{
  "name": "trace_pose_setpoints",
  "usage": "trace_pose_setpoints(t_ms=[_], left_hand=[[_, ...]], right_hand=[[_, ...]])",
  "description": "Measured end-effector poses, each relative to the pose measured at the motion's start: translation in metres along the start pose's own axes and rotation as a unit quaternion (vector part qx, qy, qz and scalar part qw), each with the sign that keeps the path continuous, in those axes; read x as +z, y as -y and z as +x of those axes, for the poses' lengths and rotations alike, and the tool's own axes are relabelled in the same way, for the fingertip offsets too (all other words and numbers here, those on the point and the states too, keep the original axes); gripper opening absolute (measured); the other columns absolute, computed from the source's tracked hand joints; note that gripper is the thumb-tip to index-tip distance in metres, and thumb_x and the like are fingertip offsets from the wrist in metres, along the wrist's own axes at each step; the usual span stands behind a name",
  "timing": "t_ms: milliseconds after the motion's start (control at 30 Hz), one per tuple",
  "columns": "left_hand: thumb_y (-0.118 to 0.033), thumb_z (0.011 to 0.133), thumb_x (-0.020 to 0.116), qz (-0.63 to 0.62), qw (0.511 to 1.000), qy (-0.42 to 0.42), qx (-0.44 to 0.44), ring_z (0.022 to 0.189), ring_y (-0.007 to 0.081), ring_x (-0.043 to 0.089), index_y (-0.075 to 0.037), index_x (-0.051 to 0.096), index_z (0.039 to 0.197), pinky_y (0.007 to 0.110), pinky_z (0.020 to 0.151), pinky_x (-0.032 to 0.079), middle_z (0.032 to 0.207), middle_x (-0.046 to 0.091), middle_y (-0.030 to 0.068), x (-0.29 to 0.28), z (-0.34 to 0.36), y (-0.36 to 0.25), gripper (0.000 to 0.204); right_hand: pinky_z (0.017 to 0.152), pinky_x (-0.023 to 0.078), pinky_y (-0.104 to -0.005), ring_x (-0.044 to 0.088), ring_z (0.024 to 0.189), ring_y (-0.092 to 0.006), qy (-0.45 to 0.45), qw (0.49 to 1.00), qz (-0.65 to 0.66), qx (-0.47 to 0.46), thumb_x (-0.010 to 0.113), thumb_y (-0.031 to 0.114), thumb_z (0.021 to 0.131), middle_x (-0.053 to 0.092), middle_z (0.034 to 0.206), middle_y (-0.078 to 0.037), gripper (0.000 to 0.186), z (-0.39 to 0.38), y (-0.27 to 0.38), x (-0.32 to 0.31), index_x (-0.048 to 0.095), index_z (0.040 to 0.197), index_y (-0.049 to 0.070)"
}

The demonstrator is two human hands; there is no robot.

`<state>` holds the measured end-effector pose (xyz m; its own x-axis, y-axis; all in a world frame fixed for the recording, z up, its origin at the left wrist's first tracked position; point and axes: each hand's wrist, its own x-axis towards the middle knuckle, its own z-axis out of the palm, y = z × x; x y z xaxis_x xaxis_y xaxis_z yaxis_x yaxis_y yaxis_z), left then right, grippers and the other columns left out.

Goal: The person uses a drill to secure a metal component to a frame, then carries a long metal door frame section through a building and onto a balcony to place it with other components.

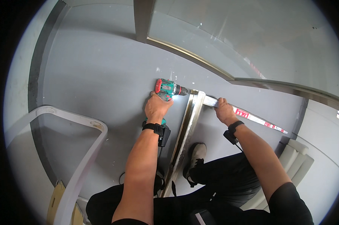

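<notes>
My left hand [157,107] is wrapped round the grip of a green and red cordless drill [167,87], whose light glows. The drill's chuck points right, and its tip meets the end of a long metal channel [187,131] at the corner. That channel runs from the corner back toward my feet. My right hand [225,111] grips a silvery metal bar [252,117] with red and white film on it. The bar meets the channel at the corner and stretches off to the right. Whether a screw sits at the drill tip is too small to tell.
A large framed glass panel [229,45] stands across the far side. At the left is a curved white rail [79,119], with yellowish wooden pieces [56,202] below it. Pale long pieces [295,161] lie at the right by the wall. My shoe [197,157] rests beside the channel.
</notes>
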<state>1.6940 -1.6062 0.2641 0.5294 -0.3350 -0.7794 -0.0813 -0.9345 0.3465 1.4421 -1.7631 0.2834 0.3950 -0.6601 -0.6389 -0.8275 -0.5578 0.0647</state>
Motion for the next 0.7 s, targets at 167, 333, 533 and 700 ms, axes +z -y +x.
trace_pose_setpoints(t_ms=[167,333,533,700], left_hand=[[-0.043,0.063,0.076,0.000,1.000,0.005,0.001,0.100,0.0339,0.064,0.000,0.054,0.114,0.040,0.088,0.050,0.104,0.066,0.0199,-0.001,-0.002,0.007,0.069],[-0.042,0.063,0.076,0.002,1.000,-0.003,0.016,0.100,0.0340,0.064,0.000,0.055,0.113,0.040,0.089,0.050,0.104,0.066,0.0205,0.001,0.001,0.006,0.069],[-0.042,0.064,0.075,0.004,1.000,-0.005,0.019,0.100,0.0345,0.064,0.001,0.054,0.114,0.040,0.088,0.050,0.104,0.066,0.0207,0.004,0.004,0.006,0.069],[-0.042,0.064,0.075,0.010,1.000,-0.003,0.022,0.099,0.0352,0.064,0.003,0.054,0.112,0.041,0.087,0.051,0.103,0.066,0.0217,0.002,0.005,0.004,0.069]], right_hand=[[0.088,0.048,-0.0455,0.057,0.102,-0.0412,0.018,1.000,0.006,0.006,0.061,0.023,0.087,0.054,0.112,-0.022,0.037,-0.005,0.006,-0.002,0.043,0.110,0.001],[0.088,0.048,-0.0457,0.058,0.101,-0.0410,0.019,1.000,0.002,0.006,0.061,0.023,0.087,0.054,0.112,-0.022,0.037,-0.001,0.004,0.000,0.042,0.110,0.000],[0.087,0.049,-0.0452,0.059,0.099,-0.0408,0.014,1.000,-0.017,-0.010,0.060,0.021,0.087,0.054,0.111,-0.023,0.037,0.002,0.002,0.003,0.042,0.110,-0.001],[0.087,0.049,-0.0453,0.059,0.099,-0.0410,0.007,1.000,-0.011,-0.014,0.061,0.021,0.086,0.055,0.110,-0.023,0.038,0.003,0.001,0.004,0.042,0.110,-0.001]])
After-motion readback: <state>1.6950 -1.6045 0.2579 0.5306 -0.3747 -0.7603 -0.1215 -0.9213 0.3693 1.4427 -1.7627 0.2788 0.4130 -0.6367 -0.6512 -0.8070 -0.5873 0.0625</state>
